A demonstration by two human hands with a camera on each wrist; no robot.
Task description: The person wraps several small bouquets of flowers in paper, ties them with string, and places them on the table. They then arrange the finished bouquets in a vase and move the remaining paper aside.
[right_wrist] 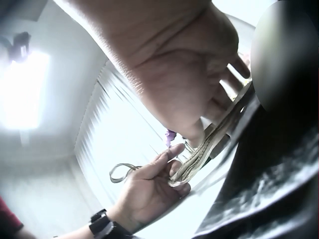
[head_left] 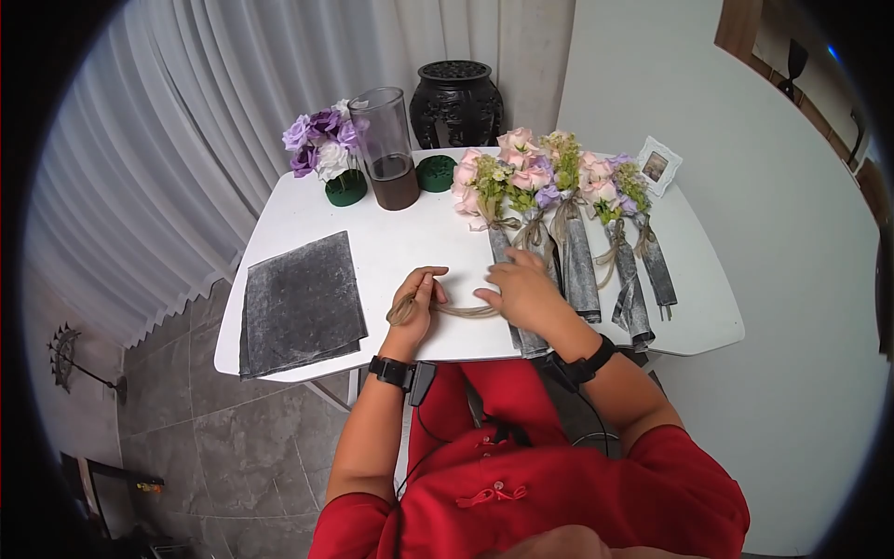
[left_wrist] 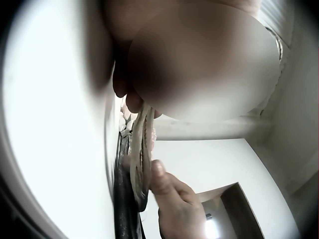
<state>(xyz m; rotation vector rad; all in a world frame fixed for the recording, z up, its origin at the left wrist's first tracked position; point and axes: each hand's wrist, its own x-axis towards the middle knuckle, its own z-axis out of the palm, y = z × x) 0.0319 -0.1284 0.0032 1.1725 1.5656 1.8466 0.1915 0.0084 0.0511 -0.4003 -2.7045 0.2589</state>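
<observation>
My left hand (head_left: 416, 307) grips a folded bundle of beige raffia cord (head_left: 466, 312) just above the table's front edge. A loop of the cord sticks out past the back of that hand. The bundle stretches right, toward the wrapped bouquets. Beside its far end is my right hand (head_left: 526, 291), fingers spread and slightly blurred, over the leftmost bouquet's dark wrapping. In the right wrist view the cord (right_wrist: 199, 154) passes in front of the right fingers. The left wrist view has the right thumb (left_wrist: 158, 172) beside the cord (left_wrist: 141, 164); the left palm is mostly blurred there.
Several bouquets (head_left: 521, 172) with grey-black wrapping lie along the right of the white table (head_left: 391, 242). Dark paper sheets (head_left: 303, 303) lie at left. Behind stand a glass vase (head_left: 384, 149), purple and white flowers (head_left: 326, 140), green foam (head_left: 437, 174) and a photo frame (head_left: 657, 166).
</observation>
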